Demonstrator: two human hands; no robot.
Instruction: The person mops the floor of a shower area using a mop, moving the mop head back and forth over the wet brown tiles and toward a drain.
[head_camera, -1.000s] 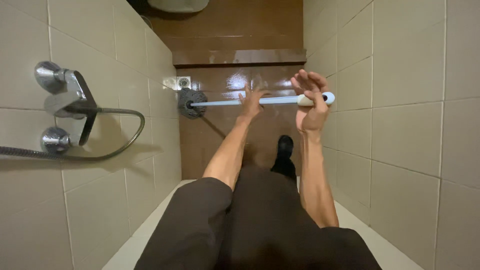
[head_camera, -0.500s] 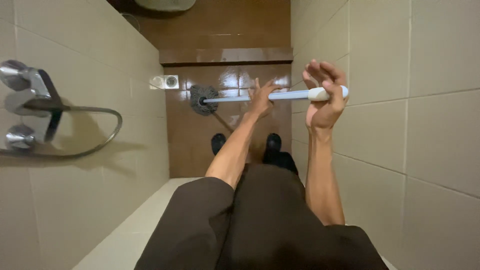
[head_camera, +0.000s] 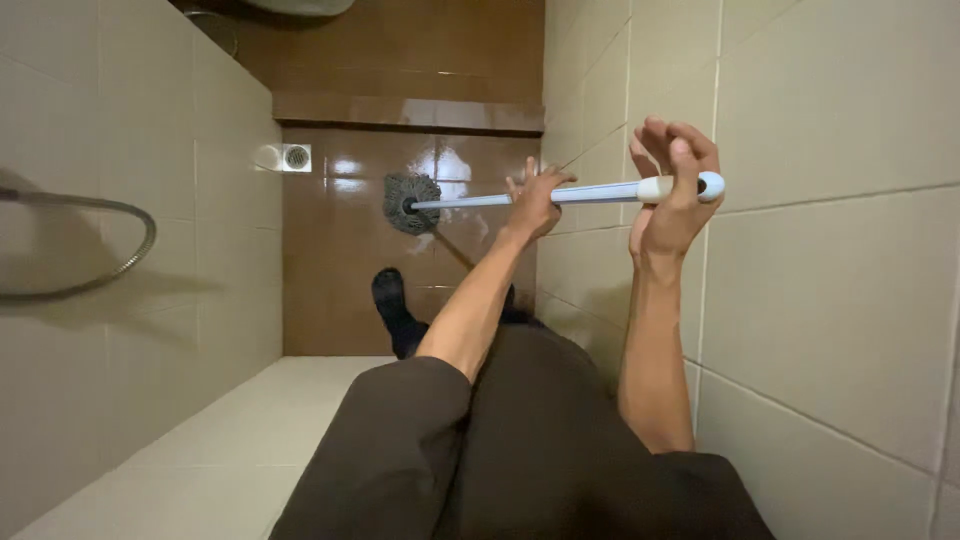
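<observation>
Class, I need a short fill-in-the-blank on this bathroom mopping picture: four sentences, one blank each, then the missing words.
1. The right hand grips the white end of the mop's ____.
2. The left hand holds the mop farther down, nearer the grey ____.
3. The mop head rests on the shiny ____ floor.
4. In the floor's far left corner sits a small square ____.

Missing words: handle; head; brown; drain

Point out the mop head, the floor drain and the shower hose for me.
mop head (head_camera: 411, 203), head view, centre of the grey strands.
floor drain (head_camera: 296, 157), head view, middle of the round grate.
shower hose (head_camera: 135, 250), head view, lower right of its curve.
</observation>
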